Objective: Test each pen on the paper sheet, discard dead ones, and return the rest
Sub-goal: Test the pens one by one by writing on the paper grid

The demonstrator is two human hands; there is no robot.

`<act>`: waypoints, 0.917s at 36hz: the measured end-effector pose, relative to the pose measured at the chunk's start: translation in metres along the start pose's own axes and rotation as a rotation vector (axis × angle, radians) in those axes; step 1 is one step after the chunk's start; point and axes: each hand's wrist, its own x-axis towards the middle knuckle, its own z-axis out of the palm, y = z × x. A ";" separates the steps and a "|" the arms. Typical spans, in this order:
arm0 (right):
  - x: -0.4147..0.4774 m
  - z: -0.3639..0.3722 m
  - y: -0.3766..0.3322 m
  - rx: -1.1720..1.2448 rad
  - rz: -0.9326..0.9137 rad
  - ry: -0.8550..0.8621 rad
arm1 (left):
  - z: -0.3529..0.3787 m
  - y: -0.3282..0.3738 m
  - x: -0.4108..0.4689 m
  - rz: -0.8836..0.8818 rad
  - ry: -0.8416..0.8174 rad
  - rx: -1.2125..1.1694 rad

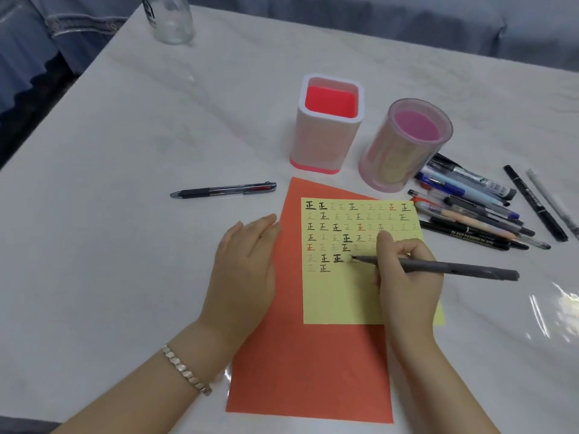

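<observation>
the right hand [407, 277] pinches a slim grey pen [438, 266] low on its barrel, thumb and fingers curled round it, with the tip touching the yellow paper sheet [341, 296] beside rows of test marks [324, 227]. the left hand [247, 261] lies flat on the orange sheet [297, 355] beneath, fingers straight and close together. the pen looks light and stiff, probably smooth, so a hold near the tip suits it best.

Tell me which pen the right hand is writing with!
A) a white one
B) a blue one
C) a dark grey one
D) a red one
C: the right hand holds a dark grey pen, its tip on the yellow sheet.
</observation>
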 end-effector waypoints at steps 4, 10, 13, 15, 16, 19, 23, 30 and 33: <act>0.000 -0.016 -0.002 -0.058 0.012 -0.030 | 0.000 -0.001 0.000 -0.156 0.012 0.084; 0.001 -0.031 -0.005 -0.082 0.040 -0.078 | -0.008 -0.005 0.007 -0.165 -0.031 0.082; 0.000 -0.033 -0.009 -0.058 0.033 -0.105 | -0.017 0.008 0.012 -0.247 -0.051 -0.120; -0.001 -0.033 -0.013 -0.048 0.016 -0.155 | -0.023 0.022 0.016 -0.348 -0.086 -0.366; -0.002 -0.033 -0.016 -0.039 0.011 -0.191 | -0.025 0.028 0.017 -0.413 -0.102 -0.496; -0.004 -0.033 -0.023 0.057 0.046 -0.297 | -0.030 0.044 0.019 -0.500 -0.108 -0.733; -0.007 -0.037 -0.031 0.098 0.002 -0.396 | -0.033 0.055 0.020 -0.476 -0.125 -0.840; -0.007 -0.044 -0.047 0.024 -0.104 -0.417 | -0.036 0.063 0.019 -0.377 -0.199 -0.771; -0.007 -0.046 -0.051 0.017 -0.108 -0.421 | -0.036 0.066 0.019 -0.339 -0.211 -0.757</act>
